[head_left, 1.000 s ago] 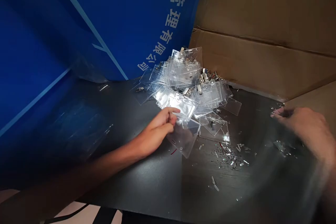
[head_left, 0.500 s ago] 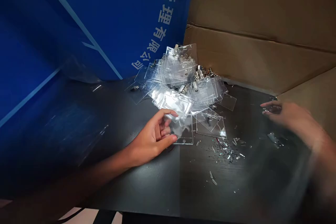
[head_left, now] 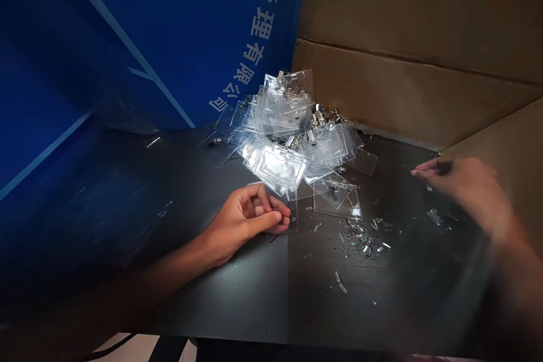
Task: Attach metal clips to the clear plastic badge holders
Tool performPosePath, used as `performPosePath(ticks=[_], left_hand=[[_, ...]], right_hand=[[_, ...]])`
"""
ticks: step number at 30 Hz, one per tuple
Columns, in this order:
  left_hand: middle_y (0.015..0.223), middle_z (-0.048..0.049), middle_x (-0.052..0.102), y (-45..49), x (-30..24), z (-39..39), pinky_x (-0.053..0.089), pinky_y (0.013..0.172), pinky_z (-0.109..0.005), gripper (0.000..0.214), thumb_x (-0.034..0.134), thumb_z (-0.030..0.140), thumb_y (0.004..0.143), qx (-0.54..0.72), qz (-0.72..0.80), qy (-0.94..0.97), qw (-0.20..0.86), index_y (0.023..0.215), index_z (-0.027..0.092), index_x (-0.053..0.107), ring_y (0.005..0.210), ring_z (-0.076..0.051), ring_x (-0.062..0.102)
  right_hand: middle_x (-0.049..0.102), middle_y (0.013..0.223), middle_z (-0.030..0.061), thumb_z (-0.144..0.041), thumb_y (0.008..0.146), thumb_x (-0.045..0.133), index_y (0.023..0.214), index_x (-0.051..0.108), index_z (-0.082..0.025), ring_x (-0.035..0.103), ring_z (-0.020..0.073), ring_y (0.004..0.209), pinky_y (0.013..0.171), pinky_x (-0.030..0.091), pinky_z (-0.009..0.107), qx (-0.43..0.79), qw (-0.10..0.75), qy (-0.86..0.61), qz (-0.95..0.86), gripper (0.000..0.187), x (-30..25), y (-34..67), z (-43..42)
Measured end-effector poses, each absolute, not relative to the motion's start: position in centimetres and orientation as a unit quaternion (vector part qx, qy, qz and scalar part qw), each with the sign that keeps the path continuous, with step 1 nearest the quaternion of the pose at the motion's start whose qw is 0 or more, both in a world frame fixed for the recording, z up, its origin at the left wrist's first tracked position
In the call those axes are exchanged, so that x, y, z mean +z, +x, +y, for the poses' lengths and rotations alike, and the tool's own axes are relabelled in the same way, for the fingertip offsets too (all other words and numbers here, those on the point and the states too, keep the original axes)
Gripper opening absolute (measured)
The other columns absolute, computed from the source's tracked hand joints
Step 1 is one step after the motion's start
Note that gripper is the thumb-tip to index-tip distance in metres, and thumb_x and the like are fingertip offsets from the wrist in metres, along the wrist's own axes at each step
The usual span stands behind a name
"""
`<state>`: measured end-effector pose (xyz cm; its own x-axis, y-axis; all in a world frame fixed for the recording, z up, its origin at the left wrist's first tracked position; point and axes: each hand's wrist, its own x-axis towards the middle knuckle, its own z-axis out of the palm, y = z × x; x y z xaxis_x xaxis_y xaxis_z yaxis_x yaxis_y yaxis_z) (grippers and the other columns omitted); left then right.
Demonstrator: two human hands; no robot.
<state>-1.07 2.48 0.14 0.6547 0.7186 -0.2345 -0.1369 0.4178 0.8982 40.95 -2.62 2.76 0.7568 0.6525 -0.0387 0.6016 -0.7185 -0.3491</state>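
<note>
My left hand (head_left: 250,212) is closed around a clear plastic badge holder (head_left: 294,216). Most of that holder is hidden behind the fingers; its right edge with small holes shows. Just behind lies a heap of clear badge holders (head_left: 282,167) with metal clips (head_left: 318,116) among them. Two overlapping holders (head_left: 337,201) lie flat to the right of my left hand. At the right, my right hand (head_left: 462,181) has thumb and fingers pinched together near the tabletop. What it grips, if anything, is too small to make out. A shiny clip-like piece (head_left: 436,218) lies below it.
Small clear and shiny scraps (head_left: 367,240) are scattered on the dark table (head_left: 237,305). A blue panel (head_left: 190,28) with white lettering stands at the back left, and a brown cardboard wall (head_left: 416,85) at the back right. Clear plastic sheeting (head_left: 148,232) lies at left.
The badge holder in my left hand has turned and slipped mostly behind the fingers, which have curled in. My right hand's fingertips have closed together. The view has shifted slightly.
</note>
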Motion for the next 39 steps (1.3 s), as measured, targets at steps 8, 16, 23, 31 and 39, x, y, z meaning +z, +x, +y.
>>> performPosePath(ticks=[8, 16, 23, 31, 39], left_hand=[[0.101, -0.0071, 0.086, -0.9, 0.2, 2.6, 0.063, 0.089, -0.031, 0.031, 0.093, 0.016, 0.085, 0.276, 0.343, 0.518, 0.733, 0.091, 0.018, 0.063, 0.094, -0.017, 0.08], [0.091, -0.002, 0.076, -1.1, 0.2, 2.5, 0.053, 0.087, -0.035, 0.049, 0.087, 0.017, 0.087, 0.327, 0.31, 0.547, 0.706, 0.128, 0.02, 0.059, 0.09, -0.018, 0.07], [0.1, 0.0023, 0.05, -1.1, 0.5, 1.9, 0.042, 0.074, -0.027, 0.067, 0.091, 0.024, 0.088, 0.301, 0.293, 0.502, 0.756, 0.142, 0.024, 0.052, 0.083, -0.012, 0.044], [0.096, 0.0025, 0.046, -0.9, -0.2, 1.9, 0.044, 0.072, -0.028, 0.062, 0.089, 0.024, 0.087, 0.277, 0.285, 0.514, 0.76, 0.143, 0.019, 0.064, 0.08, -0.012, 0.043], [0.143, -0.0125, 0.067, -1.4, -1.9, 2.1, 0.045, 0.123, -0.054, 0.064, 0.061, 0.054, 0.114, 0.288, 0.2, 0.55, 0.758, 0.173, 0.034, 0.048, 0.124, -0.029, 0.072]], right_hand=[[0.076, 0.079, 0.0046, -0.032, 0.072, 0.078, 0.08, 0.078, -0.026, 0.072, 0.0288, 0.081, 0.071, 0.047, 0.039, 0.08, 0.272, -0.917, -0.282, 0.009, 4.6, 37.8, -3.0], [0.079, 0.087, 0.0084, -0.031, 0.06, 0.084, 0.081, 0.082, -0.023, 0.067, 0.0257, 0.077, 0.063, 0.046, 0.035, 0.122, 0.363, -0.885, -0.263, 0.023, 5.0, 36.8, -2.5], [0.06, 0.062, 0.0029, -0.05, 0.064, 0.083, 0.075, 0.071, -0.021, 0.048, 0.0168, 0.056, 0.054, 0.042, 0.033, 0.102, 0.383, -0.84, -0.371, 0.033, 3.4, 37.7, -2.6], [0.084, 0.09, 0.0131, -0.067, 0.067, 0.091, 0.084, 0.056, -0.027, 0.078, 0.0281, 0.083, 0.072, 0.06, 0.037, 0.173, 0.474, -0.742, -0.441, 0.056, 1.8, 37.2, -2.5], [0.084, 0.082, 0.0063, -0.056, 0.073, 0.093, 0.082, 0.078, -0.026, 0.083, 0.0293, 0.08, 0.073, 0.066, 0.041, 0.203, 0.488, -0.702, -0.476, 0.035, 1.5, 33.3, -3.0]])
